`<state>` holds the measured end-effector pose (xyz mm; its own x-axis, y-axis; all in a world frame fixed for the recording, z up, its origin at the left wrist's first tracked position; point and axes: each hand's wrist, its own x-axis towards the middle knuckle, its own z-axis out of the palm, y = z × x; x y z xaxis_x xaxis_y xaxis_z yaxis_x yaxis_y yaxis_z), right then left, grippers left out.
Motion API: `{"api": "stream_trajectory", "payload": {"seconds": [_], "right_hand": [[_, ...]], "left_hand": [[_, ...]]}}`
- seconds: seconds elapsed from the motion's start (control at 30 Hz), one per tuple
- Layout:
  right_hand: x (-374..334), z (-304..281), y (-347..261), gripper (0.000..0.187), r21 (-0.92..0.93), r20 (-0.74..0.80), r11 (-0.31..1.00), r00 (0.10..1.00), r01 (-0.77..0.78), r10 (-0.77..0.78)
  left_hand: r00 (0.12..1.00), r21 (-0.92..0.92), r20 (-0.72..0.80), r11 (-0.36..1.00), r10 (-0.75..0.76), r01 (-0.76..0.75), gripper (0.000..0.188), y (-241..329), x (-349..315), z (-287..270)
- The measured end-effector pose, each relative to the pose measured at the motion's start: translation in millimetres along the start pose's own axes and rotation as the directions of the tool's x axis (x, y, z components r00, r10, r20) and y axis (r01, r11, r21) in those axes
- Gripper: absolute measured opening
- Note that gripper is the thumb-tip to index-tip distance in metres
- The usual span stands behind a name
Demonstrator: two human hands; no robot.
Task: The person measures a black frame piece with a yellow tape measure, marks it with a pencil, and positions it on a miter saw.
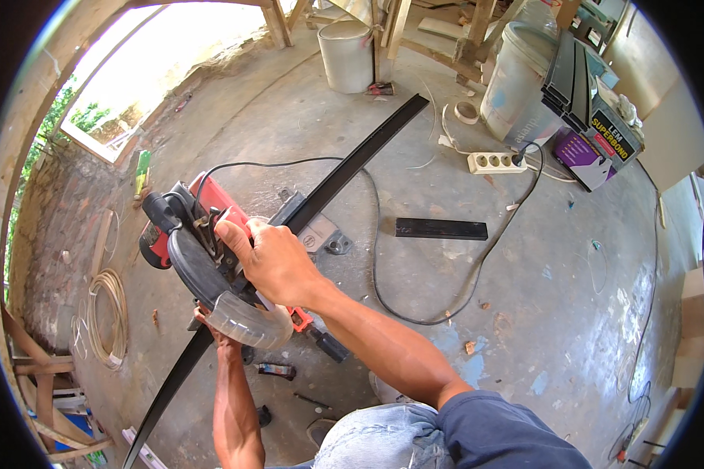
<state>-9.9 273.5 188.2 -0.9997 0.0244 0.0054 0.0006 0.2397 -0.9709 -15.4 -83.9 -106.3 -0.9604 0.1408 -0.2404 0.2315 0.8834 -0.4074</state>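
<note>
A red and black miter saw [203, 258] stands on the concrete floor in front of me. My right hand [278, 262] is closed around its handle, thumb on top. Across the saw's base runs a long black strip [352, 168], its far end pointing up to the right and its near end reaching the lower left. My left hand [224, 334] grips this strip just beside the clear blade guard [252, 320], which covers part of its fingers. The cutting spot under the guard is hidden. A short black piece [441, 229] lies on the floor to the right.
The saw's black cord [377, 258] loops over the floor to a white power strip [497, 162]. Beyond are a white bucket [346, 59], a larger tub [516, 86] and a purple box [590, 156]. Coiled cable [105, 320] lies left; a small dark object [276, 370] sits near my feet.
</note>
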Motion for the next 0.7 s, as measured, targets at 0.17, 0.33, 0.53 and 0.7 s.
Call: {"api": "stream_trajectory", "payload": {"seconds": [0.17, 0.33, 0.53, 0.7], "right_hand": [[-2.3, -0.3, 5.7, 0.081, -0.008, 0.002, 1.0, 1.0, 0.005, -0.005], [-6.4, -2.1, 1.8, 0.082, 0.033, 0.059, 0.999, 0.998, -0.024, 0.022], [-8.0, 0.1, 16.7, 0.076, 0.049, 0.015, 0.999, 1.0, 0.023, -0.024], [-12.7, 0.8, 21.2, 0.073, 0.081, -0.009, 0.996, 0.999, 0.039, -0.038]], "left_hand": [[0.93, -0.435, -0.336, 0.9, -0.15, -0.012, 0.042, 22.5, -16.7, -52.1], [0.885, -0.303, -0.46, 0.949, -0.064, -0.089, 0.038, 9.9, -13.5, -40.6], [0.849, -0.259, -0.529, 0.953, -0.005, -0.156, 0.034, 12.4, -13.6, -37.8], [0.857, -0.233, -0.516, 0.964, -0.014, -0.125, 0.029, 10.8, -12.5, -24.8]]}}
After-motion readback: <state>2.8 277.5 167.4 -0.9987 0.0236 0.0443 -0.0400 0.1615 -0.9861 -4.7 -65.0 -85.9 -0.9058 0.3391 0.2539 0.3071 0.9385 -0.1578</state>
